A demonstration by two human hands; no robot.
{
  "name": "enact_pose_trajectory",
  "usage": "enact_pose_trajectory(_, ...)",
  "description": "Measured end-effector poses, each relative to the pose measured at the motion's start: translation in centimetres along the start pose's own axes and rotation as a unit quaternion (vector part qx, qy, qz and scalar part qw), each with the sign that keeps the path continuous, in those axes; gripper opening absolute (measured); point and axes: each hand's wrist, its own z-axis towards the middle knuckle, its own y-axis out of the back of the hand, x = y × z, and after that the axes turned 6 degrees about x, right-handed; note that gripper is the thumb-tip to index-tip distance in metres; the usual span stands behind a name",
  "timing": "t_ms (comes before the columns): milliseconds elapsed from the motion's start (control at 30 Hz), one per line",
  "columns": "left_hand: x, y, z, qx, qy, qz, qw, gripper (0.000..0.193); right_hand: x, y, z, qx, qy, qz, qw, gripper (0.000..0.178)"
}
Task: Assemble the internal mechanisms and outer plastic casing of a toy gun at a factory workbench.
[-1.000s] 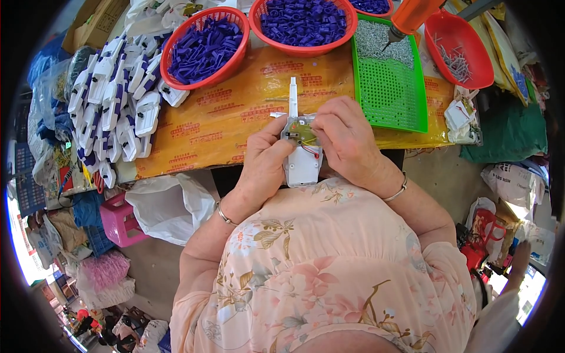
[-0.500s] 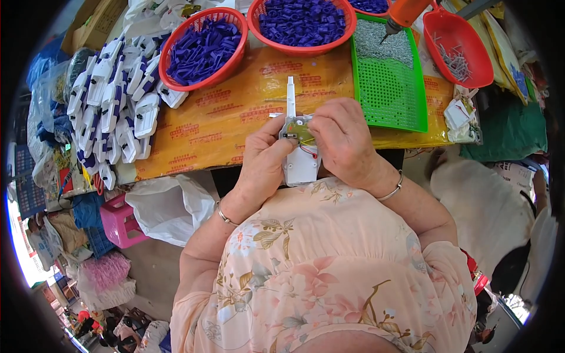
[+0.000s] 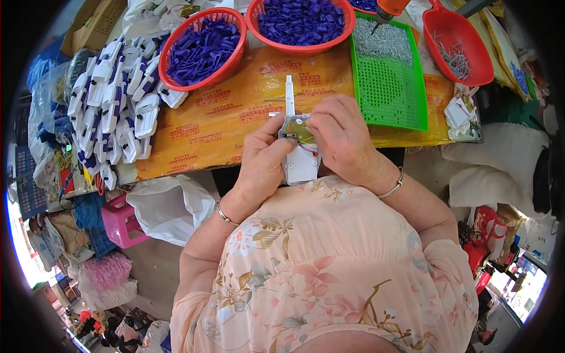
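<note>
At the table's near edge I hold a white plastic housing (image 3: 302, 166), its narrow arm pointing away from me. In its upper part sits a small green circuit board (image 3: 298, 127) with a red wire (image 3: 315, 153) beside it. My left hand (image 3: 262, 156) clasps the left side, thumb on a small metal-and-black part at the board's edge. On the right, my right hand (image 3: 346, 136) is closed, its fingertips pinched at the board's right edge. Whatever lies between those fingertips is hidden.
Red baskets (image 3: 240, 57) of purple plastic parts stand at the back. A green tray (image 3: 421, 106) of screws lies right, under an orange electric screwdriver (image 3: 388, 8). Beside it is a red scoop (image 3: 482, 62) with metal pins. White-and-purple housings (image 3: 112, 109) are piled left.
My hands and the housing stay nearly in place. The hanging screwdriver has swung slightly up and left. At the right rim, a person in pale clothing has shifted.
</note>
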Motion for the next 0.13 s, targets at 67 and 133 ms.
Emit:
enact_pose_trajectory(67, 0.02, 0.15, 0.1, 0.011, -0.006, -0.006, 1.0, 0.037, -0.06, -0.03, -0.01, -0.002, -0.004, 0.007, 1.0, 0.023)
enact_pose_trajectory(133, 0.02, 0.12, 0.08, 0.008, -0.009, 0.003, 1.0, 0.038, -0.08, -0.05, -0.05, -0.004, -0.007, 0.014, 1.0, 0.023)
